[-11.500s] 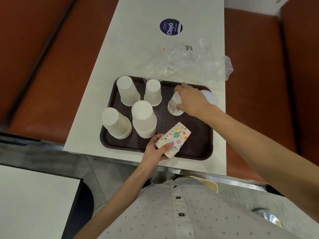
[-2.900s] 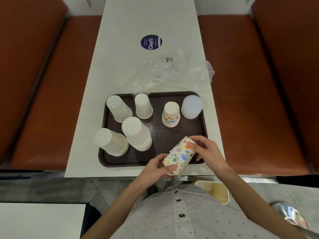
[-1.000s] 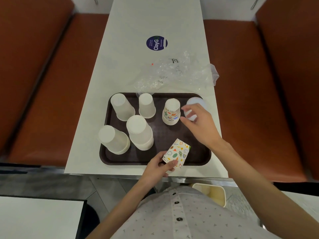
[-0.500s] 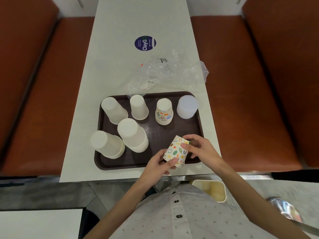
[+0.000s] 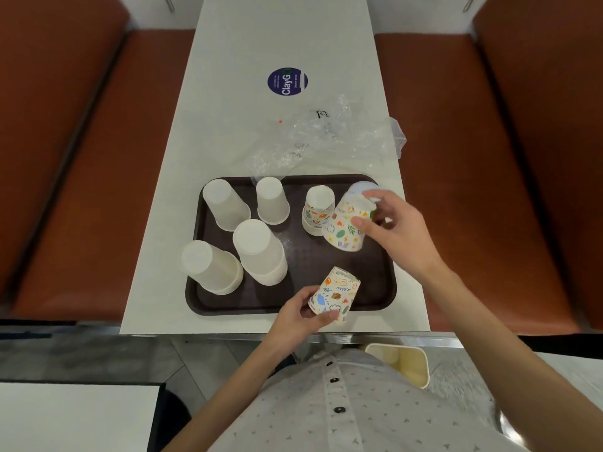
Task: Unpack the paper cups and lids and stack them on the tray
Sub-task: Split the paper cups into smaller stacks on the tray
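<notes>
While the left hand (image 5: 301,316) grips printed paper cups (image 5: 336,295), the right hand (image 5: 401,236) pinches one tapered cup (image 5: 346,230).

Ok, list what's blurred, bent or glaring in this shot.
Head view: the right hand and its tilted patterned cup are slightly motion-smeared, while the left hand and the near patterned cup are crisp. Head view: the wide-angle lens splays the table edges. Head view: soft overhead light, with glints on the plastic wrap and a faint sheen on the tray.
</notes>
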`<state>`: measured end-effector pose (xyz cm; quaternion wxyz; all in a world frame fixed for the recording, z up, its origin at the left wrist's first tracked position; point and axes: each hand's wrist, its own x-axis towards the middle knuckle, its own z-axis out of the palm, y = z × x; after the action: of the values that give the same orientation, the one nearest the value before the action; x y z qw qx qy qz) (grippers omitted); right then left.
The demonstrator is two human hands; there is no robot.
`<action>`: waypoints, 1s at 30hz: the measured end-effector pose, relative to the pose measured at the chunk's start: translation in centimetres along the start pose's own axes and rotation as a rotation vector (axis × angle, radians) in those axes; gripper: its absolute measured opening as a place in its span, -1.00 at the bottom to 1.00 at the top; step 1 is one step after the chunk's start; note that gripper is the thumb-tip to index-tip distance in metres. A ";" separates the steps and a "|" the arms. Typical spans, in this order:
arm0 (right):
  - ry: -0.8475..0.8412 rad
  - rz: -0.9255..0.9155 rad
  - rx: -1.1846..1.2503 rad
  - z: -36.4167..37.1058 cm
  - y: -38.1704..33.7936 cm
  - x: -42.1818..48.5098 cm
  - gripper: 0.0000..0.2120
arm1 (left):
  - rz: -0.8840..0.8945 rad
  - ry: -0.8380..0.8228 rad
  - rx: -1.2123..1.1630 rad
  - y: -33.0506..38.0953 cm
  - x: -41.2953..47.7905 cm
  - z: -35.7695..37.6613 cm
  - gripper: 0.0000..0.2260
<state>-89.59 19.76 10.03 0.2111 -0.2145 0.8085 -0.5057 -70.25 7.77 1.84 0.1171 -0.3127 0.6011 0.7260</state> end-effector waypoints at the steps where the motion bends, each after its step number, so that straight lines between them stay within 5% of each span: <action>1: 0.022 -0.047 -0.029 0.1 -0.6 0.5 -0.56 | -0.003 0.000 -0.004 -0.1 -0.1 0.0 -0.60; 9: 0.046 -0.209 -0.161 1.8 -3.1 3.9 -0.46 | 0.004 0.015 -0.007 0.0 -0.3 -0.1 -0.59; 30: -0.082 -0.085 -0.394 5.3 1.2 5.6 -0.36 | -0.006 0.025 0.000 -0.9 -0.6 -0.6 -0.58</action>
<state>-91.34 13.24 6.07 0.1763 -0.3061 0.8727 -0.3371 -69.15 7.55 1.45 0.1120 -0.3236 0.6016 0.7216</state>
